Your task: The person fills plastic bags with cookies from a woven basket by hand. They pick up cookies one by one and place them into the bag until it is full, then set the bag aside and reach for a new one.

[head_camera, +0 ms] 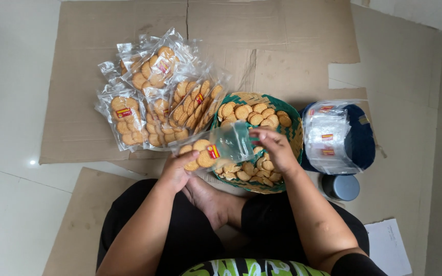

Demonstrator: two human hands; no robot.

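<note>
Head view: my left hand (176,171) grips a clear biscuit bag (216,148) — fingers clamped. My right hand (274,148) pinches its open end above the woven basket (293,134).

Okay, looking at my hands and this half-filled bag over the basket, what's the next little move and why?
Probably slide a few more biscuits in. The left hand holds the clear bag by its filled end, the right hand is at its open mouth, and it looks emptier than the packed bags beside the woven basket.
</note>
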